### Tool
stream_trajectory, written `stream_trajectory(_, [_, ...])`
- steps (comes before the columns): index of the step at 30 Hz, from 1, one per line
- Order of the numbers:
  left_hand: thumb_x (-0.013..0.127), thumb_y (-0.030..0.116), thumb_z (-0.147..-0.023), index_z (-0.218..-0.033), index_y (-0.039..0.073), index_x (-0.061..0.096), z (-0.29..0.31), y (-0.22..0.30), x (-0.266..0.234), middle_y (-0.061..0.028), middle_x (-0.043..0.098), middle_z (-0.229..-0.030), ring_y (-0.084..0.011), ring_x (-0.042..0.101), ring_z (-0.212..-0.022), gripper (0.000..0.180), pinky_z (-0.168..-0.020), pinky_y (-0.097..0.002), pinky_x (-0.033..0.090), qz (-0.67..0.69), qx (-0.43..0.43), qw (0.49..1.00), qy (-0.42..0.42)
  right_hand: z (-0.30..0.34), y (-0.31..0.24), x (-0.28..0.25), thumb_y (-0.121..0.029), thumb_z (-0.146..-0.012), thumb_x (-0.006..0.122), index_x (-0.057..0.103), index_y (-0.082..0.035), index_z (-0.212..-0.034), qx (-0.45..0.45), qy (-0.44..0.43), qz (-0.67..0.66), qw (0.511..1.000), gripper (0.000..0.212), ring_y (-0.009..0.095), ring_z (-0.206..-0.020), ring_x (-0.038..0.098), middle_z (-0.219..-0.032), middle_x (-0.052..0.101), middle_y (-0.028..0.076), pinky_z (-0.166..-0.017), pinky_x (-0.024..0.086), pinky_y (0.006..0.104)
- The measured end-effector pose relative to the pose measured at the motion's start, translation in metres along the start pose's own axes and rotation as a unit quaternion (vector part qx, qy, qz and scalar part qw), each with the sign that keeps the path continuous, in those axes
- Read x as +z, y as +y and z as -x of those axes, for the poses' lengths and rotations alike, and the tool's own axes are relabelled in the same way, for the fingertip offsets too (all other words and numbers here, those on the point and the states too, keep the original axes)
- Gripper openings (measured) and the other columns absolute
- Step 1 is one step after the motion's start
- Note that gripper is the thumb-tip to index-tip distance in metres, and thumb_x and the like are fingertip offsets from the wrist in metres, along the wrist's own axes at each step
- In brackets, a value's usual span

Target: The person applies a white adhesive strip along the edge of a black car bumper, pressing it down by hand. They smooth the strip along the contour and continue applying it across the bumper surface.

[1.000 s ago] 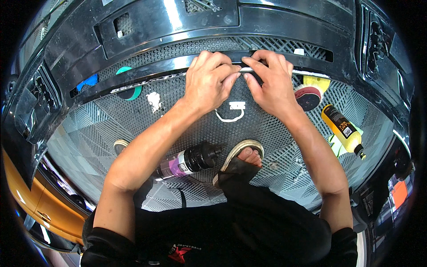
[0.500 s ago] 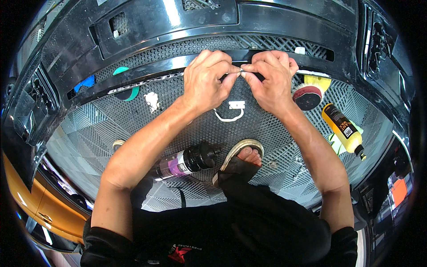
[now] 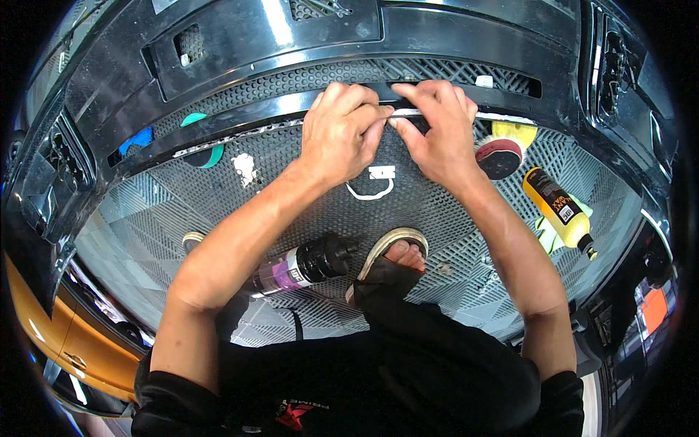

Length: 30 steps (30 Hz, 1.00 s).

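My two hands pinch a thin strip on the black bumper.

My left hand [image 3: 342, 135] and right hand [image 3: 437, 131] meet at the bumper [image 3: 269, 116] edge, fingers [image 3: 375, 120] closed on the thin pale strip [image 3: 247, 135], which runs away to the left of them along that edge. Just below my fingers a white clip [image 3: 375, 182] lies on the grey floor [image 3: 451, 240]. Right of them sit a round pad [image 3: 499, 156] and a yellow bottle [image 3: 557, 211]. Far below lies a dark bottle [image 3: 302, 266] beside my sandal [image 3: 389, 258].

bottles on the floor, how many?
2. A dark bottle with purple label lies beside the sandalled foot; a yellow bottle lies at right. The bumper may hide others.
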<state>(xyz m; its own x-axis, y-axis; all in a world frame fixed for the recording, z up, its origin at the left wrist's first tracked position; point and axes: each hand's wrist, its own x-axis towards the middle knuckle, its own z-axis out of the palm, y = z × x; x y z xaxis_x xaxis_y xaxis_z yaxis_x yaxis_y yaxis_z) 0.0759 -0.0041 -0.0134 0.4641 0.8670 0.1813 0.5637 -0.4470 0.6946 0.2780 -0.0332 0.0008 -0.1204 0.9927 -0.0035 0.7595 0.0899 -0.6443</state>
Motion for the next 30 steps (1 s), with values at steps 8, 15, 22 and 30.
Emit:
stream_trajectory(8, [0.086,0.001,-0.077,-0.095,0.009,0.08,-0.003,0.001,0.0,-0.0057,0.071,-0.099,-0.0279,0.067,-0.091,0.02,-0.078,-0.0384,0.056,0.028,-0.013,1.0,0.001,0.002,0.006,0.002,-0.016,-0.083,0.087,0.085,-0.016,-0.103,-0.051,0.009,0.019,0.998,0.021,0.024,-0.119,0.057,-0.112,0.069,-0.003,-0.104,0.031,0.0485])
stream_trajectory(15, [0.083,0.004,-0.079,-0.093,0.008,0.077,-0.003,0.002,-0.001,-0.0056,0.068,-0.104,-0.0298,0.065,-0.096,0.016,-0.083,-0.0418,0.055,0.056,-0.046,0.997,-0.002,0.001,0.006,0.006,-0.013,-0.078,0.088,0.082,-0.015,-0.093,-0.05,0.036,-0.009,0.998,0.015,0.024,-0.115,0.059,-0.108,0.07,-0.004,-0.103,0.031,0.0473])
stream_trajectory(22, [0.083,0.006,-0.082,-0.103,0.009,0.082,-0.003,0.003,-0.005,-0.0041,0.069,-0.109,-0.028,0.064,-0.1,0.022,-0.086,-0.0416,0.051,0.002,-0.002,1.0,-0.027,0.002,0.008,0.005,-0.013,-0.079,0.087,0.079,-0.015,-0.09,-0.033,0.028,-0.021,0.999,0.013,0.024,-0.113,0.059,-0.106,0.068,-0.001,-0.102,0.033,0.0465])
stream_trajectory(30, [0.083,0.006,-0.081,-0.1,0.01,0.083,0.001,-0.003,0.001,-0.0006,0.072,-0.104,-0.0256,0.065,-0.095,0.019,-0.083,-0.04,0.053,0.029,0.007,1.0,-0.007,0.001,0.0,0.0,-0.014,-0.084,0.085,0.084,-0.017,-0.109,-0.035,-0.003,0.018,0.999,0.026,0.023,-0.117,0.057,-0.111,0.067,-0.001,-0.105,0.032,0.0478])
